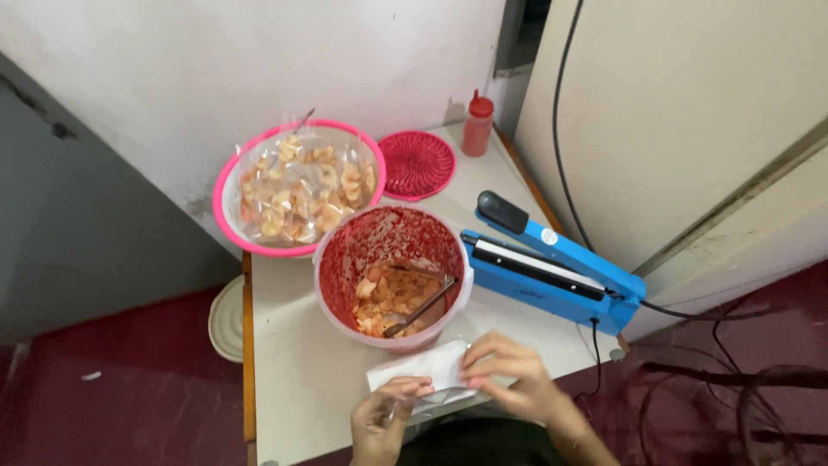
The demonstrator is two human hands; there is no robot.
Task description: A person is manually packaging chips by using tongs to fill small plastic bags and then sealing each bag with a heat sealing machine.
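At the table's [293,362] near edge, the left hand [384,418] and right hand [509,380] both pinch a small clear bag [423,369] (flat, seemingly empty). The chip-filled bucket [392,276] stands just beyond; a careless elbow could tip it, and the slippery bag may slide from the fingers.

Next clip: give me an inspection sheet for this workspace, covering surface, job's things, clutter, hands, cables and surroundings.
Surface: pale table with a wooden edge, set against a white wall.
Job's things: small clear plastic bags at the near edge; red-stained tub partly filled with chips, tongs inside; pink basin of bagged chips; blue heat sealer, arm raised.
Clutter: red round lid; red squeeze bottle.
Hands: left hand and right hand both pinch the bags.
Cables: black cord runs up the wall behind the sealer; more dark cables on the floor at right.
Surroundings: dark red floor; a pale round lid beside the table.
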